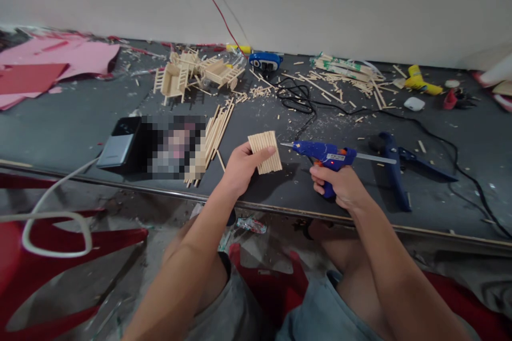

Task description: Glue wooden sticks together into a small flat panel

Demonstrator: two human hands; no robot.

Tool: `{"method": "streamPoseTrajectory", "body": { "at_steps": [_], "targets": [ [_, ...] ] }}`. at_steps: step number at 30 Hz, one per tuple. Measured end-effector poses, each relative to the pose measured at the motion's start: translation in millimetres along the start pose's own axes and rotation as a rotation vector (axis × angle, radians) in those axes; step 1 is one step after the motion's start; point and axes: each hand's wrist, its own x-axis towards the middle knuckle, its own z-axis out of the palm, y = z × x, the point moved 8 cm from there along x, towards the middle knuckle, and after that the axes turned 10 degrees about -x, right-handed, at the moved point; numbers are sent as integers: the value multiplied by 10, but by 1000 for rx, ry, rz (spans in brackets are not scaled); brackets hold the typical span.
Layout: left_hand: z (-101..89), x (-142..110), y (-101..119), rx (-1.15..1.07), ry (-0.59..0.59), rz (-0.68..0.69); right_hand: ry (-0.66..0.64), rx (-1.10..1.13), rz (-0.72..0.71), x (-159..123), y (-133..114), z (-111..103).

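My left hand (245, 166) grips a small panel of wooden sticks (264, 144) laid side by side, the thumb across its face. In my right hand (340, 184) is a blue hot glue gun (316, 149), its fingers wrapped round the handle. The nozzle points left and ends close to the panel's right edge; whether it touches cannot be told. A small red light shows on the gun, and a clear glue stick (376, 158) juts out of its back. Left of the panel lies a bundle of long wooden sticks (216, 133).
Small stick-built models (174, 80) stand at the back. A blue power socket (264, 61) with a black cable (298, 98) lies behind the panel. Blue-handled cutters (396, 170) rest at right, a power bank (122, 144) at left. Stick offcuts and pink paper (88, 56) cover parts of the table.
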Motion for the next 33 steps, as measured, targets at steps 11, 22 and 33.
{"method": "streamPoseTrajectory", "body": {
  "at_steps": [11,22,33],
  "targets": [
    [-133,82,197,-190,75,112,-89,-277,-42,-32,6,46],
    [-111,52,185,-167,70,98,-28,-218,-25,-8,43,11],
    [-115,55,194,-151,84,98,-27,-306,-35,-8,49,-9]
  ]
}}
